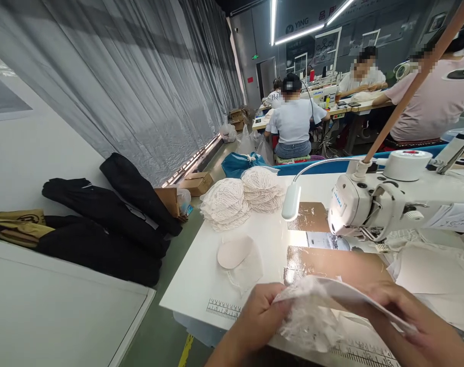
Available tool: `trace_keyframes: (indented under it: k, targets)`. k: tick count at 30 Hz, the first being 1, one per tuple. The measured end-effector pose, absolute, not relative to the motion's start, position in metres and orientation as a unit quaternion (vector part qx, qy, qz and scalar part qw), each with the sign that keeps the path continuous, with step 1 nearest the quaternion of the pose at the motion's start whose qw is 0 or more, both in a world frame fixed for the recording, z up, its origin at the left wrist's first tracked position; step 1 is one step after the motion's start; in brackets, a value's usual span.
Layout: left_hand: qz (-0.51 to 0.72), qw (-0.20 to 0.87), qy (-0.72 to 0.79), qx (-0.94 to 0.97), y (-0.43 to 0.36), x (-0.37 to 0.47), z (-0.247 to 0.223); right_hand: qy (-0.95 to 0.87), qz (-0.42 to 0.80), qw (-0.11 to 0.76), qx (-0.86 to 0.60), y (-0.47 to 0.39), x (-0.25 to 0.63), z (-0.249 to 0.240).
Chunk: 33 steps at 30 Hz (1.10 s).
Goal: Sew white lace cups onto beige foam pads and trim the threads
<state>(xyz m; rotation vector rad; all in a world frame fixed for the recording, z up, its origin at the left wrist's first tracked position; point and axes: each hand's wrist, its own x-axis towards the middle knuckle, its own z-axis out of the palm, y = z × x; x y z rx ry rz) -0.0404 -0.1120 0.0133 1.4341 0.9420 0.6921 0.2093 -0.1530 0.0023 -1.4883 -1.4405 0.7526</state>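
My left hand (pixel 264 308) pinches one end of a white lace piece (pixel 312 326) that hangs over the table's front edge. A pale, curved bra cup pad (pixel 350 293) stretches from the lace to my right hand (pixel 411 311), whose fingers are wrapped round its far end. Both hands are slightly blurred. At the right edge, by my right hand, a metal tool (pixel 463 334) shows only in part; its kind is unclear. On the table to the left of my hands lies another bra cup (pixel 235 253) with lace under it.
A white sewing machine (pixel 369 204) with a small lamp (pixel 291 201) stands beyond my hands. Two stacks of lace cups (pixel 226 201) sit at the table's back left. More pale fabric (pixel 427 267) lies right. Co-workers sit at machines behind; dark fabric rolls (pixel 102 224) lean left.
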Motion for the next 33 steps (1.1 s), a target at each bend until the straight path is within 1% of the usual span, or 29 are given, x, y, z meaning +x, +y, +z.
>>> trace_keyframes:
  k: [2,3,5,7,9,11,12,13,15,17,20,22,26,28,31,33]
  targets:
    - [0.285,0.742,0.266,0.546,-0.118,-0.034,0.012,-0.566,0.419,0.424,-0.57,-0.149,0.2,0.001]
    - [0.281,0.779,0.204,0.522,-0.122,-0.03,0.012,-0.555,0.491,0.411,-0.531,-0.147,0.195,-0.002]
    - [0.273,0.808,0.139,0.504,-0.127,-0.024,0.009,-0.512,0.624,0.383,-0.45,-0.145,0.187,-0.011]
    - [0.269,0.809,0.153,0.5,-0.129,-0.022,0.003,-0.458,0.708,0.371,-0.39,-0.145,0.184,-0.02]
    - [0.298,0.771,0.236,0.511,-0.127,-0.026,-0.002,-0.402,0.743,0.39,-0.367,-0.148,0.182,-0.025]
    - [0.341,0.694,0.33,0.542,-0.124,-0.03,-0.005,-0.349,0.756,0.425,-0.354,-0.151,0.179,-0.026]
    - [0.346,0.669,0.356,0.554,-0.123,-0.031,-0.005,-0.324,0.761,0.44,-0.35,-0.152,0.177,-0.024]
    - [0.339,0.668,0.36,0.556,-0.122,-0.031,-0.004,-0.301,0.764,0.451,-0.348,-0.153,0.175,-0.022]
    - [0.31,0.729,0.321,0.518,-0.124,-0.027,-0.001,-0.267,0.759,0.475,-0.357,-0.153,0.17,-0.018]
    - [0.301,0.79,0.279,0.456,-0.126,-0.022,0.001,-0.252,0.729,0.501,-0.392,-0.153,0.168,-0.015]
    - [0.336,0.801,0.271,0.416,-0.129,-0.016,0.0,-0.284,0.651,0.53,-0.463,-0.154,0.172,-0.015]
    - [0.349,0.794,0.274,0.414,-0.13,-0.015,-0.002,-0.328,0.622,0.521,-0.484,-0.154,0.176,-0.016]
    - [0.348,0.787,0.276,0.429,-0.129,-0.017,-0.003,-0.42,0.631,0.473,-0.45,-0.153,0.182,-0.013]
    - [0.337,0.793,0.269,0.43,-0.129,-0.017,-0.001,-0.45,0.619,0.446,-0.465,-0.152,0.182,-0.009]
    - [0.326,0.802,0.257,0.429,-0.129,-0.017,0.002,-0.411,0.652,0.427,-0.473,-0.151,0.181,-0.007]
    - [0.338,0.795,0.273,0.424,-0.128,-0.018,0.001,-0.35,0.692,0.439,-0.454,-0.153,0.183,-0.008]
